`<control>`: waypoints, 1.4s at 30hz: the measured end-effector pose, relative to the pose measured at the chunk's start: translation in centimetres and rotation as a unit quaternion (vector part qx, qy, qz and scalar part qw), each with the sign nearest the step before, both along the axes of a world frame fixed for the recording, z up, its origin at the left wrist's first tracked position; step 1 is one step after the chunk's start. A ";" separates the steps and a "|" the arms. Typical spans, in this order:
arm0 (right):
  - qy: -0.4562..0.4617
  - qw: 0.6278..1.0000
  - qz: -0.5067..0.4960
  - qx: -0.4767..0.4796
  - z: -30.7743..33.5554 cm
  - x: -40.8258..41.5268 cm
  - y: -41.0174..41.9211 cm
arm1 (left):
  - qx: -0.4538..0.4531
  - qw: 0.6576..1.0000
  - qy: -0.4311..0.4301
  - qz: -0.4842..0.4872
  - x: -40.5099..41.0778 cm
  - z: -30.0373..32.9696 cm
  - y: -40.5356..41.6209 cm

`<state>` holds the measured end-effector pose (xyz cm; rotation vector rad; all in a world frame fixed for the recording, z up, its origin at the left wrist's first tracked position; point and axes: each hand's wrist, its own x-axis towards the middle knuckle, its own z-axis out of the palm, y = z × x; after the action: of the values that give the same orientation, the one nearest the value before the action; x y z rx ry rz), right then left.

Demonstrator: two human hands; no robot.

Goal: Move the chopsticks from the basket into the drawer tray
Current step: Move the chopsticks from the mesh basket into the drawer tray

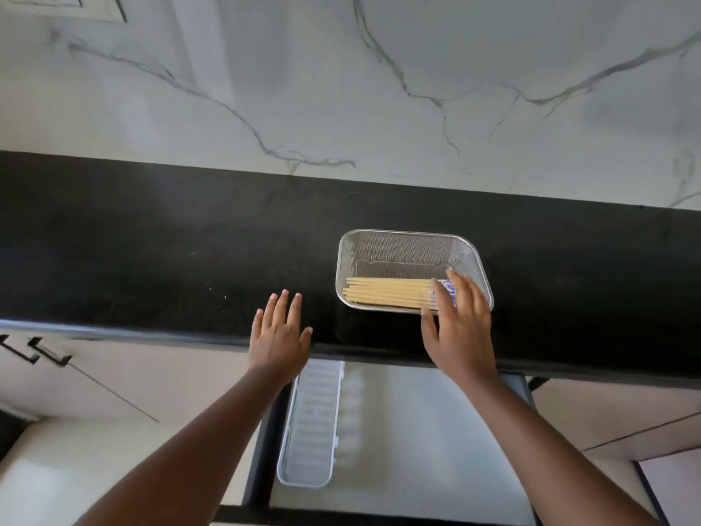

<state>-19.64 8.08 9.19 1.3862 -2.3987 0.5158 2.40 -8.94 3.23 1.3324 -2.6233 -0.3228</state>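
Several pale wooden chopsticks [387,293] with blue-and-white patterned ends lie side by side in a bundle along the near side of a rectangular silver wire-mesh basket [406,247], their plain tips pointing left. The basket sits on a black stone countertop [151,252], near its front edge. The right hand [457,328] reaches over the basket's near right corner, palm down, fingers spread and lying over the patterned ends of the chopsticks, thumb outside the near rim; whether the fingers are pressing on the sticks or just above them cannot be told, and nothing is clamped. The left hand [278,334] hovers flat over the countertop's front edge, to the left of the basket, fingers straight and slightly apart, holding nothing. Below the counter, a drawer [436,430] stands pulled out, and a long, narrow, clear plastic tray [313,423] lies along its left side. Behind the counter rises a white marble wall with grey veins [379,89].
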 end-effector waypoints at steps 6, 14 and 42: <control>-0.080 0.988 0.017 0.131 0.6 -5.0 -5.8 | 0.027 0.999 -0.018 -0.029 -1.3 -1.3 -3.2; -0.227 0.915 0.053 0.329 0.0 -9.1 -9.8 | 0.048 0.998 0.001 -0.037 -0.7 -3.9 -3.3; -0.141 0.908 0.056 0.390 0.5 -8.8 -10.8 | 0.062 0.996 -0.001 -0.062 0.9 -3.9 -2.6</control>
<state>-28.40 -2.72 9.65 1.8602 -2.9337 -0.3056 3.28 -11.50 -0.71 1.2079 -2.7334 -0.5089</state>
